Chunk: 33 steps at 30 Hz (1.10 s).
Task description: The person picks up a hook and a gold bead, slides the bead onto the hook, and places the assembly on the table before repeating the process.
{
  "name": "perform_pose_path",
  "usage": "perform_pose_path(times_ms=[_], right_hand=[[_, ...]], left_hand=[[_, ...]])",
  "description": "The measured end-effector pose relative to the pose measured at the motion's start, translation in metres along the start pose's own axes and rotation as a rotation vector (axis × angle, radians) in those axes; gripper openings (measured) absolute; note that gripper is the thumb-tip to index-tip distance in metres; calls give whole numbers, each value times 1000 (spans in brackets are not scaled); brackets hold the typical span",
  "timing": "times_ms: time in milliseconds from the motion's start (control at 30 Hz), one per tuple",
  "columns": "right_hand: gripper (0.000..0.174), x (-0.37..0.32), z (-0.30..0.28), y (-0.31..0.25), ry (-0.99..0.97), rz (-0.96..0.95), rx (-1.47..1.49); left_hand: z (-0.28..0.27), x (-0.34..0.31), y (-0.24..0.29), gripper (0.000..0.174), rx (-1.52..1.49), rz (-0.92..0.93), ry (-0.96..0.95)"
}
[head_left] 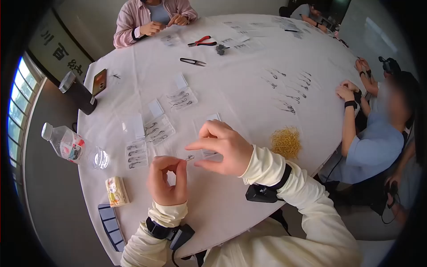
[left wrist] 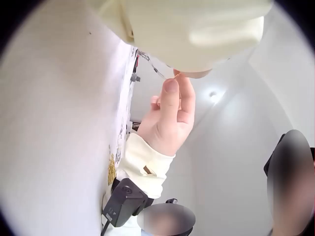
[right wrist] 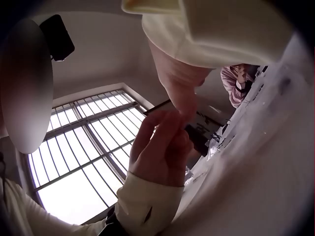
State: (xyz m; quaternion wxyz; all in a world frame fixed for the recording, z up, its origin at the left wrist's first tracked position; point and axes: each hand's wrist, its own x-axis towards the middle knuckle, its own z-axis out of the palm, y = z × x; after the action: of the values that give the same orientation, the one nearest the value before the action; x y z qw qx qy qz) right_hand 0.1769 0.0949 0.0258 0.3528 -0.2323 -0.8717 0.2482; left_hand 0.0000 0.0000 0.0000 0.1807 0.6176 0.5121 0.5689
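My left hand (head_left: 167, 180) pinches a tiny greyish piece (head_left: 190, 157) with a thin strand between thumb and forefinger, just over the table. The right hand (head_left: 227, 147) is held close by, its thumb and forefinger spread apart on either side of that piece. In the left wrist view, a fine orange strand shows at the right hand's thumb tip (left wrist: 171, 86), and a thin silvery line (left wrist: 152, 66) runs beside it. In the right wrist view, the left hand (right wrist: 160, 147) has its fingertips right at the right hand's fingers (right wrist: 184, 105).
Clear trays (head_left: 159, 130) of small dark wire-like pieces lie beyond my hands. A yellow strand pile (head_left: 286, 142) is at the right; a plastic bottle (head_left: 71, 144), dark flask (head_left: 80, 93) and tissue pack (head_left: 117, 191) at the left. Pliers (head_left: 202, 41) and snips (head_left: 193, 61) lie farther off. People sit around.
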Motion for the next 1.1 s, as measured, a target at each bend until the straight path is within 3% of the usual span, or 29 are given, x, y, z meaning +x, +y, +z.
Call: perform_pose_path(times_ms=[67,233,400,467,600,700,800,900,1100], right_hand=[[24,8,8,-9,118,-199,-51],[21,-3,-3,-11,162,-273,-110],[11,0,-32,-5,247,-3,119],[9,0,-52,11,304,52,97],[8,-11,-107,42,307,384,10],[9,-20,-145,66,329,431,-56],[10,-18,-162,100,290,425,-318],[14,-6,-153,138,117,531,-582],[14,34,-124,170,-15,597,-554]], left_hand=[[-6,1,-2,19,-15,34,21],[11,-4,9,22,-142,-4,61],[10,-4,2,24,-185,-22,46],[10,-4,1,23,-175,-123,46],[10,-2,1,23,-224,-225,30],[12,-1,0,23,-238,-222,39],[10,-1,0,25,-280,-271,35],[11,-2,-2,24,-314,-260,4],[9,-1,1,20,-302,-254,-29]])
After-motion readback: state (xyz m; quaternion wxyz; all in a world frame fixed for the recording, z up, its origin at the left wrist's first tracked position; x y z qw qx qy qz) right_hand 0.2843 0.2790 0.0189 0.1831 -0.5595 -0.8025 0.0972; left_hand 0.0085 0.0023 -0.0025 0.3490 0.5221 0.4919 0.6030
